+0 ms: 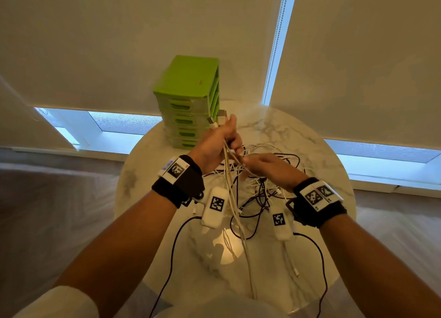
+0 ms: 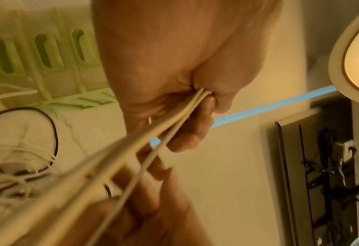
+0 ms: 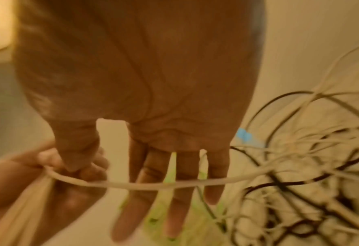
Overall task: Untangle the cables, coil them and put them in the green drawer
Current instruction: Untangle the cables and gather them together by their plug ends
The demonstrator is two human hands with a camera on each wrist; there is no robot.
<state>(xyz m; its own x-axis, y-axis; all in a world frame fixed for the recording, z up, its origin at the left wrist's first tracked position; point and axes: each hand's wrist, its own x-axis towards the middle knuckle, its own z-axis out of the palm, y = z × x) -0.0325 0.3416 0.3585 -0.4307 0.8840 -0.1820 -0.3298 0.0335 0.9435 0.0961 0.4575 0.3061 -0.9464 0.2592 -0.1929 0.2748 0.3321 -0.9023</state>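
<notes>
A tangle of white and black cables [image 1: 260,186] lies in the middle of a round marble table [image 1: 310,155]. My left hand [image 1: 226,138] is raised above it and grips a bundle of white cables [image 1: 230,188]; their plugs [image 1: 218,118] stick up out of the fist. In the left wrist view the curled fingers [image 2: 197,126] clamp those strands [image 2: 187,109]. My right hand [image 1: 255,161] hovers flat just right of the left one, fingers straight. One white cable [image 3: 132,185] runs across its fingers [image 3: 182,168] from the left hand to the tangle [image 3: 300,166]. The green drawer unit [image 1: 191,95] stands behind, all drawers closed.
The drawer unit sits at the table's far left edge, close behind my left hand. Loose white cable ends [image 1: 294,270] and black leads [image 1: 174,251] trail toward the table's near edge. Window blinds [image 1: 358,55] hang behind the table; floor surrounds it.
</notes>
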